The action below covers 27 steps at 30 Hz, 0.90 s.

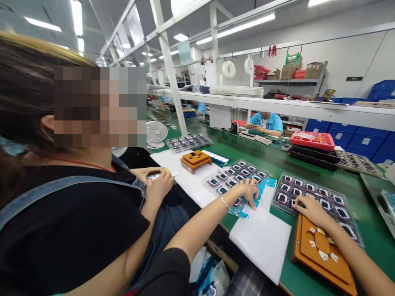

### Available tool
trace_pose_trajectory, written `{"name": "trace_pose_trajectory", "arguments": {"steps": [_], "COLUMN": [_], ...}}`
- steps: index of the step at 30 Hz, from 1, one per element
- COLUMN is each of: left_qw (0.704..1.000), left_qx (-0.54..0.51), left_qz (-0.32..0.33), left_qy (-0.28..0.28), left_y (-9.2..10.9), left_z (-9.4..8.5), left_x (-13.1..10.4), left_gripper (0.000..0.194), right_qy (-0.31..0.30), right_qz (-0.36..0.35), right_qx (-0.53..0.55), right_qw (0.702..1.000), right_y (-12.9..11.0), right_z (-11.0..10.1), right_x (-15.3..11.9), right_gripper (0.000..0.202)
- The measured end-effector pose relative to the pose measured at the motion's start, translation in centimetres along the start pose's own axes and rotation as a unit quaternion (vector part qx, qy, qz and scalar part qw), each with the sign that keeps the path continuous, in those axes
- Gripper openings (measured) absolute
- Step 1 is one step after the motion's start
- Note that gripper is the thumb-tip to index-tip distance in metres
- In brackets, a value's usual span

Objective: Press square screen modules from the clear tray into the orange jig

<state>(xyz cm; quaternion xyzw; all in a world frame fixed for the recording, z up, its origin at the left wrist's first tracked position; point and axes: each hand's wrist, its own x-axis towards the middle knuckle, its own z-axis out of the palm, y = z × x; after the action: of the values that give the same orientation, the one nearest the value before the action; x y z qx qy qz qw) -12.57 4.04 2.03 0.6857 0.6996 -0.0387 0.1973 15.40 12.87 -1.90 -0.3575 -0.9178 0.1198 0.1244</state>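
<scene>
My left hand (249, 191), a bangle on its wrist, reaches over the edge of a clear plastic tray (226, 181) of small dark square-faced parts. Its fingers point down, apart, at a sheet of blue stickers (259, 193); nothing shows in them. My right hand (312, 210) rests loosely bent where an orange fixture (327, 259) meets a second clear tray (345, 201) of similar parts. I make out nothing held in it. The fixture bears a shaped recess with small white and yellowish pieces.
On my left sits a co-worker (92, 230) whose hands (159, 183) hold a small item. Beyond are another orange fixture (196, 160), a tray of parts (189, 142) and a white fan (156, 133). White paper (262, 242) covers the bench's front edge. A red tray (312, 140) tops black ones.
</scene>
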Motion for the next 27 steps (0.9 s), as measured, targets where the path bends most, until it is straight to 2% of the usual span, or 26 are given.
{"name": "trace_pose_trajectory", "arguments": {"steps": [7, 12, 15, 19, 21, 24, 27], "left_qw": [1.0, 0.998, 0.996, 0.99, 0.985, 0.977, 0.97], "left_qx": [0.008, 0.043, 0.083, 0.136, 0.159, 0.193, 0.217], "left_qz": [-0.024, -0.036, -0.025, 0.022, 0.043, 0.055, 0.068], "left_qy": [0.001, -0.006, 0.015, 0.037, 0.051, 0.074, 0.091], "left_y": [0.3, 1.0, 1.5, 2.4, 3.0, 4.0, 5.2], "left_z": [0.2, -0.1, 0.3, 1.2, 1.5, 1.9, 2.0], "left_x": [0.2, -0.7, -2.1, -3.9, -4.7, -5.6, -6.4], "left_gripper": [0.046, 0.049, 0.037, 0.018, 0.022, 0.038, 0.046], "right_qy": [-0.023, -0.032, -0.031, -0.027, -0.026, -0.008, 0.052], "right_qz": [0.01, -0.003, -0.003, 0.008, 0.016, 0.029, 0.033], "right_qx": [0.033, 0.088, 0.135, 0.189, 0.218, 0.26, 0.302], "right_qw": [0.999, 0.996, 0.99, 0.982, 0.976, 0.965, 0.951], "right_y": [-0.3, -1.2, -1.7, -1.8, -1.8, -2.0, -2.2], "right_z": [0.3, 0.0, -0.2, -0.3, -0.3, -0.5, -1.6], "right_x": [0.2, 0.0, -0.1, 0.2, 0.4, 0.6, 0.1], "right_gripper": [0.031, 0.016, 0.007, 0.012, 0.018, 0.022, 0.019]}}
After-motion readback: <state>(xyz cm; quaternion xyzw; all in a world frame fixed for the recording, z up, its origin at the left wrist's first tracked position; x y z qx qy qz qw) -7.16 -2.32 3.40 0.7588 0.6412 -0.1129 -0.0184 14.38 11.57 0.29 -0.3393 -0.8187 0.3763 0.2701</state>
